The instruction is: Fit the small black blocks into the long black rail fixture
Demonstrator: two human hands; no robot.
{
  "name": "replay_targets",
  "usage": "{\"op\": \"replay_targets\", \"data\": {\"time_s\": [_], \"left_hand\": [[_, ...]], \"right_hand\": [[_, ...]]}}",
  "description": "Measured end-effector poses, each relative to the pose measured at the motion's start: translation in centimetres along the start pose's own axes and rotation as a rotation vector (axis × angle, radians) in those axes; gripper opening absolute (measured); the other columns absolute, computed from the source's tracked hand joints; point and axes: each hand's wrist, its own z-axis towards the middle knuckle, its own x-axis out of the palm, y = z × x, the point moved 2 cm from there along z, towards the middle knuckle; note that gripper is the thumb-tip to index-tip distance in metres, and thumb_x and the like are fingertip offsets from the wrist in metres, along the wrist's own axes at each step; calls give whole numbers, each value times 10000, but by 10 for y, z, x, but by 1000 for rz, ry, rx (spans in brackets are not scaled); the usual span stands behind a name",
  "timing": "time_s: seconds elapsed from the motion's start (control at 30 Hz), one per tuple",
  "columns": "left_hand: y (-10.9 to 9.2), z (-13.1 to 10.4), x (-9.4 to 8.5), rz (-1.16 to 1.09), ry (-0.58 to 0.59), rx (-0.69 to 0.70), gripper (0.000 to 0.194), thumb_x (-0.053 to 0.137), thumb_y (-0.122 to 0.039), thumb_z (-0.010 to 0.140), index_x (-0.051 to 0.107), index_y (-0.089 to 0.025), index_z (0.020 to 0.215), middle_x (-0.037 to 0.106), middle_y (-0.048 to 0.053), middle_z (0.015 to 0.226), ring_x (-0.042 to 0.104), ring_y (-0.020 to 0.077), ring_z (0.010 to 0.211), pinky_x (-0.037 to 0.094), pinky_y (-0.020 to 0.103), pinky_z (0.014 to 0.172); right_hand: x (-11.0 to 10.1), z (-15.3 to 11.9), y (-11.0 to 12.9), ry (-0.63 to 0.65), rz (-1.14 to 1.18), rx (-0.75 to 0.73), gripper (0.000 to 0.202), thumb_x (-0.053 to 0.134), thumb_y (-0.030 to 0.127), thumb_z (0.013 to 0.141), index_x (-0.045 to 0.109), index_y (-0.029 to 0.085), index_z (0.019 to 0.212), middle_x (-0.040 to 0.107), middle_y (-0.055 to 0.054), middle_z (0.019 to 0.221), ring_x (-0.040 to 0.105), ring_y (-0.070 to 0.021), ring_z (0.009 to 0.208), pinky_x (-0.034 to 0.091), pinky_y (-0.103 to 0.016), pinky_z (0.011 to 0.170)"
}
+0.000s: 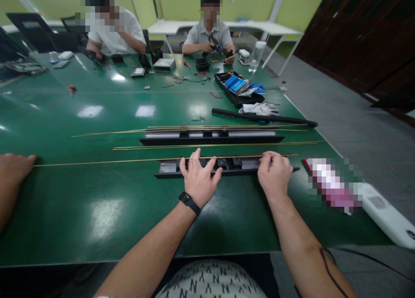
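Note:
My left hand (200, 177), with a dark watch on its wrist, lies with fingers spread over the nearer black rail (249, 171), touching it and the thin brass-coloured rod along its top. At the rail's right part, my right hand (275, 170) pinches the thin rod (97, 163). This rod runs left to a co-worker's hand (14, 170) at the left edge. Several black blocks (237, 162) sit in the rail's channel, some partly hidden by my left hand. A second black rail (210, 140) with thin rods along it lies just beyond.
Loose thin rods (136, 148) lie between the rails. Farther back are a long black tube (266, 117), white gloves (259, 109) and a black tray (238, 100) with blue items. A white device (385, 216) is at the right. Two people sit across the green table (129, 229).

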Motion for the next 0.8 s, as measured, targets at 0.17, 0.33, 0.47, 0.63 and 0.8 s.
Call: {"op": "replay_targets", "data": {"time_s": [0.17, 0.33, 0.47, 0.63, 0.8], "left_hand": [[0, 0, 1, -2, -8, 2, 366, 626, -500, 981, 749, -330, 1281, 467, 190, 1604, 477, 348, 1459, 146, 653, 1253], [-1, -1, 2, 4, -9, 1, 365, 626, -504, 982, 747, -336, 1282, 465, 194, 1605, 477, 342, 1461, 143, 650, 1254], [-2, -1, 2, 15, -5, 6, 366, 622, -511, 983, 744, -338, 1282, 463, 211, 1599, 472, 338, 1466, 150, 646, 1250], [-1, 0, 2, 10, -15, 8, 362, 632, -502, 978, 750, -328, 1273, 473, 205, 1594, 479, 342, 1460, 151, 649, 1250], [-1, -1, 3, 6, -24, 11, 359, 626, -505, 980, 753, -331, 1267, 475, 202, 1593, 477, 337, 1461, 142, 647, 1253]], "right_hand": [[3, -4, 3, -3, 56, -58, 293, 424, 365, 989, 674, 214, 991, 758, -102, 991, 597, -291, 1067, 373, -451, 995], [3, -5, 3, -12, 76, -95, 275, 432, 362, 993, 667, 221, 972, 757, -97, 988, 601, -288, 1053, 382, -448, 987], [3, -6, 5, 2, 79, -103, 272, 438, 372, 998, 664, 223, 978, 755, -92, 993, 596, -286, 1046, 376, -451, 981], [3, -7, 7, 14, 87, -103, 269, 444, 375, 999, 663, 219, 1002, 754, -89, 994, 595, -281, 1045, 376, -444, 979], [3, -7, 8, 15, 92, -108, 264, 464, 383, 995, 665, 216, 1029, 755, -88, 990, 604, -275, 1039, 389, -434, 978]]}}
